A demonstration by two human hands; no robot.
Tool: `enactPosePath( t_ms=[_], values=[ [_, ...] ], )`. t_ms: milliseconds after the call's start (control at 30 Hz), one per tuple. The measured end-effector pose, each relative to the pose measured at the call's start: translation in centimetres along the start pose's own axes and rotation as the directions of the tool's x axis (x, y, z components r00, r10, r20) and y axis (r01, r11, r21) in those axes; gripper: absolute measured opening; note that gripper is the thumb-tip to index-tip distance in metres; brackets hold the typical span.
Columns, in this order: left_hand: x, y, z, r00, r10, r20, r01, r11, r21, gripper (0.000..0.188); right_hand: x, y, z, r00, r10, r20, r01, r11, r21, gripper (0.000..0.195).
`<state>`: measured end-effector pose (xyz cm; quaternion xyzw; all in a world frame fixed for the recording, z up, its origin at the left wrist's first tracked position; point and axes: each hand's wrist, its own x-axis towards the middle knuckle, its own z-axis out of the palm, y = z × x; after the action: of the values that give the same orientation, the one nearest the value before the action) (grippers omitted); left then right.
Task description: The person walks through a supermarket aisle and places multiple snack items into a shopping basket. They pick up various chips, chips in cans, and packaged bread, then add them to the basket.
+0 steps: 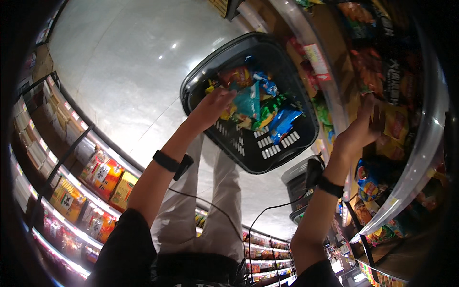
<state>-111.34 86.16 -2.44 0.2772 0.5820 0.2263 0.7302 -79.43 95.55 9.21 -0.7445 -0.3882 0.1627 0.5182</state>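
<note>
My left hand (214,106) is over a black plastic shopping basket (195,73), its fingers closed at the corner of a teal snack bag (249,102). Below and around that bag lie a red bag (241,77), a green bag (269,111) and a blue bag (285,123). My right hand (360,123) reaches into the shelf on the right with its fingers apart. Its fingertips are close to a reddish-orange snack bag (369,71); contact is unclear. A yellow snack bag (396,123) sits beside the hand.
A clear curved shelf guard (407,197) runs along the right shelf, where a blue snack bag (368,181) lies. Another black basket (298,190) is on the floor (118,61). Shelves with packaged food (104,174) line the left. A thin black cable (208,201) crosses before my legs.
</note>
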Motion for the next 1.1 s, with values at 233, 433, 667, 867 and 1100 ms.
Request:
enactPosePath(
  t_ms=[233, 433, 667, 867, 1100],
  values=[
    [1.6, -7.2, -5.0, 0.961, -0.24, -0.14, 0.236, 0.971, -0.04, 0.055, -16.7, 11.6, 0.8, 0.842, 0.388, 0.376, -0.266, 0.903, -0.337, 0.041],
    [0.9, -5.6, -6.0, 0.957, -0.264, -0.119, 0.262, 0.964, -0.03, 0.05, -20.2, 21.4, 2.2, 0.677, 0.511, 0.53, -0.013, 0.728, -0.686, 0.093],
    [1.3, -7.3, -5.0, 0.981, -0.173, -0.084, 0.179, 0.982, 0.064, 0.044, -19.4, 21.8, 1.0, 0.748, 0.522, 0.411, -0.007, 0.624, -0.781, 0.031],
    [2.4, -9.5, -2.1, 0.964, -0.26, 0.054, 0.248, 0.953, 0.172, 0.043, -21.4, 20.2, -2.2, 0.701, 0.387, 0.599, 0.084, 0.789, -0.608, 0.068],
    [2.0, -10.8, 1.8, 0.972, -0.205, 0.115, 0.183, 0.966, 0.183, 0.057, -18.3, 26.2, 1.4, 0.592, 0.545, 0.594, 0.089, 0.688, -0.72, 0.056]
  ],
)
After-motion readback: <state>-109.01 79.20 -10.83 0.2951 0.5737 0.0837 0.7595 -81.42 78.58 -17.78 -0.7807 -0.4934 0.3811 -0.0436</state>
